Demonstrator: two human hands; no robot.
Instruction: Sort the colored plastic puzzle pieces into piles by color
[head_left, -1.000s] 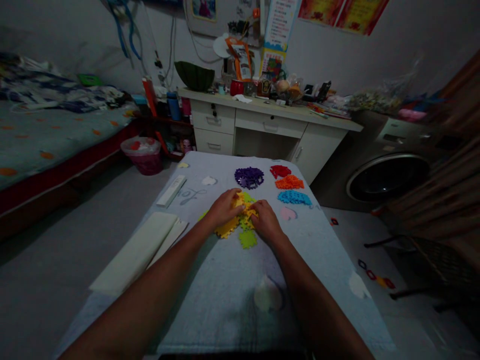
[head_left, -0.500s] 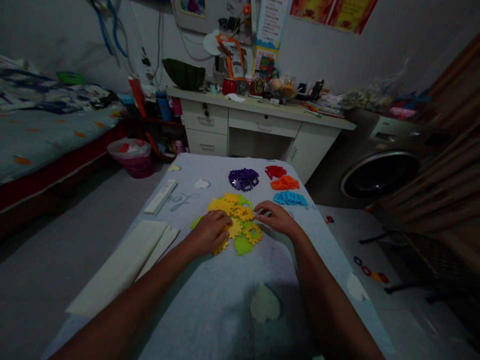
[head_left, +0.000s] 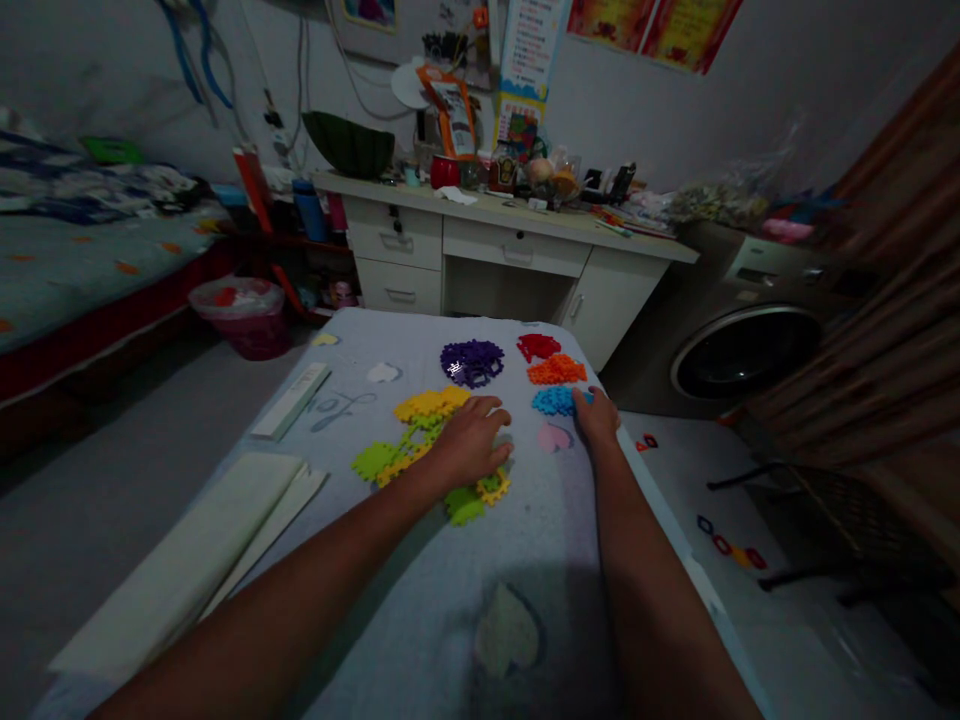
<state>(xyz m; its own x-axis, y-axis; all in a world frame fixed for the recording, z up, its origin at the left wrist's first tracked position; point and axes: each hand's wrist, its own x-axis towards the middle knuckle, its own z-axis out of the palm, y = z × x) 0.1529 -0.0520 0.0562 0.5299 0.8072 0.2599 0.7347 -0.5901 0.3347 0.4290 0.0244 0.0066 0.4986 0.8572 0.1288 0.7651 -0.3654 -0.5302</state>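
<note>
My left hand [head_left: 471, 443] lies palm down, fingers spread, on a spread of joined yellow and green puzzle pieces [head_left: 409, 440] in the middle of the cloth-covered table [head_left: 420, 600]. My right hand [head_left: 598, 417] rests at the right edge of the blue pile [head_left: 551, 401], fingertips touching it. Whether those fingers hold a piece is hidden. Beyond stand the purple pile [head_left: 472, 361], the orange pile [head_left: 556, 371] and the red pile [head_left: 538, 346].
A long white box [head_left: 291, 400] and flat white sheets [head_left: 187, 560] lie on the table's left. A cluttered white desk [head_left: 495, 245] stands behind, a washing machine [head_left: 742, 350] at right, a bed [head_left: 75, 270] and pink bin [head_left: 240, 315] at left.
My right hand left the yellow and green pieces and reached right to the blue pile. My left hand slid over the pieces and flattened them. The view shifted left.
</note>
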